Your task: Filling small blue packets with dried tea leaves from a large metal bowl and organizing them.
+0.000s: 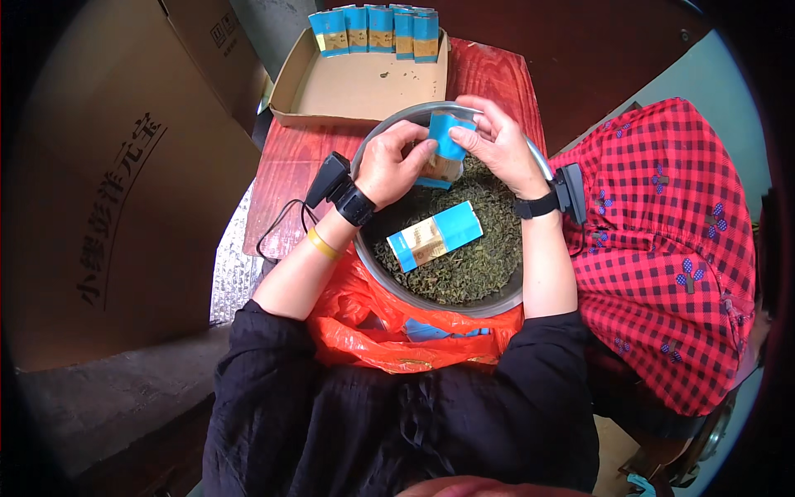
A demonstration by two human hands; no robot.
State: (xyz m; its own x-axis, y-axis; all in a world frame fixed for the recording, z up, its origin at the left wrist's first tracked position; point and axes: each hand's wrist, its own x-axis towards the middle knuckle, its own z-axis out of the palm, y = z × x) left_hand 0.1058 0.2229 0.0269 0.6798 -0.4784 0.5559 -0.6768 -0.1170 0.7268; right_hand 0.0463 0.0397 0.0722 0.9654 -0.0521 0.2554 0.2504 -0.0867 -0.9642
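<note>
Both hands hold one blue and gold paper packet (448,144) over the far side of a round metal basin (490,307). My left hand (397,158) pinches its left edge between thumb and fingers. The thumb of my right hand (500,146) presses on its upper right part, with the fingers behind. Dark green dried leaves (478,267), which look like tea, fill the basin. A second blue and gold packet (435,236) lies flat on the leaves, nearer to me. Whether the held packet is filled cannot be told.
Several similar packets (381,28) stand along the far side of a shallow cardboard tray (354,119) on a red wood-grain table (279,168). A red plastic bag (354,341) with blue packets inside lies at my lap. Red checked cloth (658,248) is on the right, a large cardboard box (124,186) on the left.
</note>
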